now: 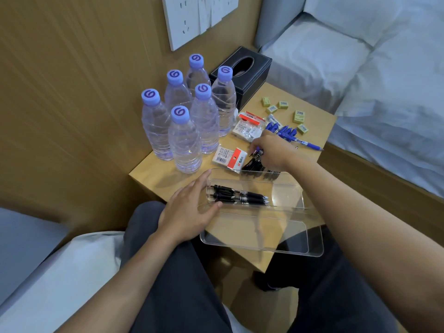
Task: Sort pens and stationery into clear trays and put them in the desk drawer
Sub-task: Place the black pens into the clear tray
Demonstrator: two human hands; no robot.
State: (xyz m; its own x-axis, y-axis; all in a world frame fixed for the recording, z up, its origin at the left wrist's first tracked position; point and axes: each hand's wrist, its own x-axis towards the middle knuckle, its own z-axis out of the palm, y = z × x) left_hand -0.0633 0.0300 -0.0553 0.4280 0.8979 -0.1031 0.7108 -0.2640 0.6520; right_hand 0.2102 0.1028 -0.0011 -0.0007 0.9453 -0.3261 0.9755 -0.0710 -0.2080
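**Two trays out, one holding pens**

From my remote seat I take the tray (286,188) as my landmark. It lies on the table (153,176) with a few black pens (240,195) lying lengthwise in its left half, tips to the right.

The left hand (189,210) rests against the tray's left end. Its fingers are straight along the wall and its thumb is at the near rim, so the grip is wide and holds nothing.

The right hand (271,150) reaches just beyond the tray's far wall. Its fingers are curled down onto a heap (254,164) of loose black pens and pinch their upper ends. I cannot tell how many it has.

A second tray (314,251) lies on the near side of the tray and juts past the table's near edge. Whether the two rims touch or overlap I cannot tell.

Left of the heap, just past the tray's far-left corner, lies a red-and-white packet (229,157). Further behind are more packets (249,126), blue pens (286,131) and small yellow boxes (299,116), which are scattered.

Six bottles (185,138) stand well beyond the tray's left end, with a black tissue box (242,73) behind them. A bed (384,92) lies to the tray's far right.
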